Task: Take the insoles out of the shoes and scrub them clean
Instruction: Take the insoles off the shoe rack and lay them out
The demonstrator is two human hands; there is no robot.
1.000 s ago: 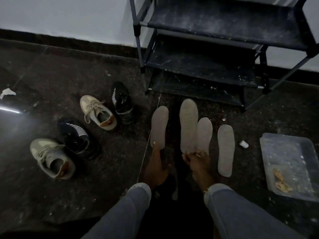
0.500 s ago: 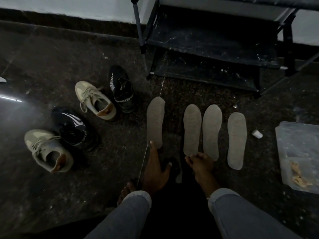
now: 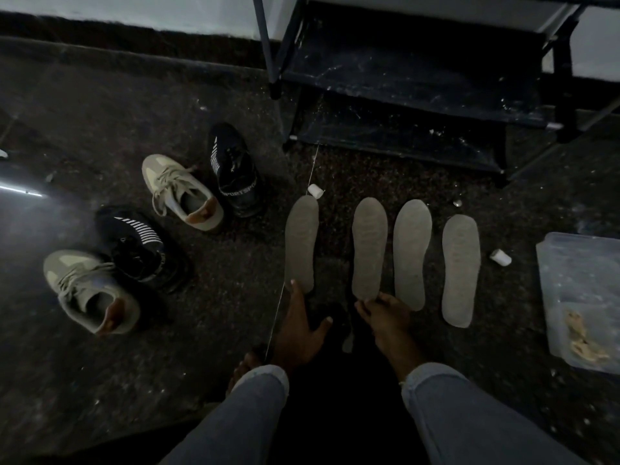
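Your left hand (image 3: 298, 325) lies flat, fingers straight, fingertip touching the first insole (image 3: 301, 243). Your right hand (image 3: 385, 313) pinches the heel of the second insole (image 3: 369, 248), grip clamped.

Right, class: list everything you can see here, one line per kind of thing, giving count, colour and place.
Insoles: four, grey-beige, in a row on the floor, centre.
Beige shoes: two, left.
Black striped shoes: two, left.
Shoe rack: one, black, top right.
Plastic tray: one, clear, far right.
Small white pieces: two, beside the insoles.
Left hand: fingertip on the leftmost insole.
Right hand: at the second insole's heel.
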